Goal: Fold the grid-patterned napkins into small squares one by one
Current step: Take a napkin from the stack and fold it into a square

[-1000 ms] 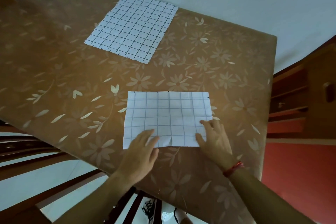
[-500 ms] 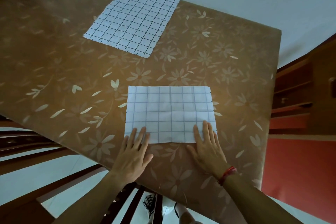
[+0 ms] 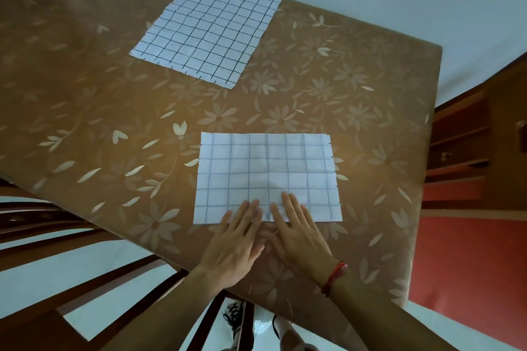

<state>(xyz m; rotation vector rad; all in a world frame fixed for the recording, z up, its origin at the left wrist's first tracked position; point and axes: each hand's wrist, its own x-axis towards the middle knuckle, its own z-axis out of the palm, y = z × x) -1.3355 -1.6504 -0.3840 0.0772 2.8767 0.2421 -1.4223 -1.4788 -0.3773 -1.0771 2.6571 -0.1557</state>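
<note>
Both hands flat, fingers straight: left hand [image 3: 235, 245] and right hand [image 3: 299, 232] press the near edge of the half-folded napkin [image 3: 266, 177]. Thin, limp stuff; likely best lifted by its corners.

Under left hand [image 3: 236, 242] and right hand [image 3: 299, 234], folded napkin [image 3: 268, 174]: thin, matt, paper-like, faintly creased. Beyond the hands, second napkin [image 3: 208, 34]: same matt sheet, crinkled. Around the hands, table cover [image 3: 356, 94]: smooth, slight sheen, plastic-looking. On right wrist, thread band [image 3: 335, 278]: red, fibrous.
</note>
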